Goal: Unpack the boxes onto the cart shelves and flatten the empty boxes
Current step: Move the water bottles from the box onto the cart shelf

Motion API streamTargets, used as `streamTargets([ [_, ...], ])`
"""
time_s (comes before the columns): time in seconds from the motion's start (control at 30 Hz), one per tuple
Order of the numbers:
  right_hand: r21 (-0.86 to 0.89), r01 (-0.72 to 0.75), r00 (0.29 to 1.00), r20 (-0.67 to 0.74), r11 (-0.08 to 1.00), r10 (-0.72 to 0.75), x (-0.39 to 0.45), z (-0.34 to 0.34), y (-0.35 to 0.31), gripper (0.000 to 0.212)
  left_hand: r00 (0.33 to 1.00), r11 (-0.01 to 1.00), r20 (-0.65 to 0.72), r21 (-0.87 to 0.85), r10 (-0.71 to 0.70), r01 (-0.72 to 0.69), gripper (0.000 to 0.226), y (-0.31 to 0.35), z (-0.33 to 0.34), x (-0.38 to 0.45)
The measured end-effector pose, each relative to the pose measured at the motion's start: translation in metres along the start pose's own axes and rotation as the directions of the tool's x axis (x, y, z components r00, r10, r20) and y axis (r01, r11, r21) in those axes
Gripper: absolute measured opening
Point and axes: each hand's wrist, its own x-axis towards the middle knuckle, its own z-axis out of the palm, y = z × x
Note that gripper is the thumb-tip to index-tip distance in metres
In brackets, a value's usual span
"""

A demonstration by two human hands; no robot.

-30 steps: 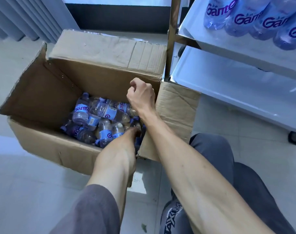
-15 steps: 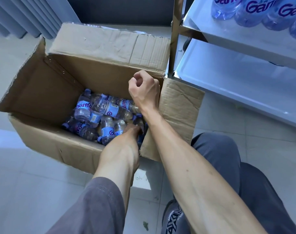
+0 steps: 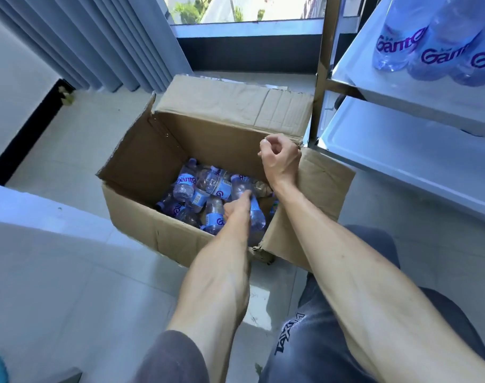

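Cart shelves [image 3: 401, 150] on my right carry big bottles [image 3: 396, 42]. Cardboard box [image 3: 141, 217] sits open on floor beside cart, small bottles [image 3: 184, 186] inside. Left hand [image 3: 237, 208] grips one bottle [image 3: 253, 214]; right hand [image 3: 280, 158] curled over box, holding nothing.

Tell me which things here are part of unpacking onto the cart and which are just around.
Part of the job:
cardboard box, open on the floor
small water bottles inside it
cart shelves, large bottles on the upper one
left hand on a bottle
right hand, curled, empty

Just around:
curtain
window
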Motion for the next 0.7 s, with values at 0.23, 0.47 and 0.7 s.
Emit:
streamTargets([
  [0.23, 0.055, -0.007, 1.0, -0.005, 0.998, 0.008, -0.015, -0.065, -0.018, 0.01, 0.906, 0.863, -0.172, -0.278, 0.387, -0.422, 0.036, 0.036, -0.009, -0.028],
  [0.47, 0.068, -0.023, 0.992, -0.124, 0.997, 0.031, -0.02, -0.121, -0.043, 0.022, 0.761, 0.672, -0.167, -0.379, 0.627, -0.636, 0.038, 0.038, 0.012, -0.091],
  [0.7, 0.165, 0.036, 0.975, -0.224, 0.986, 0.002, -0.042, -0.154, -0.057, 0.014, 0.534, 0.481, -0.039, -0.386, 0.844, -0.787, 0.023, 0.032, 0.007, -0.145],
])
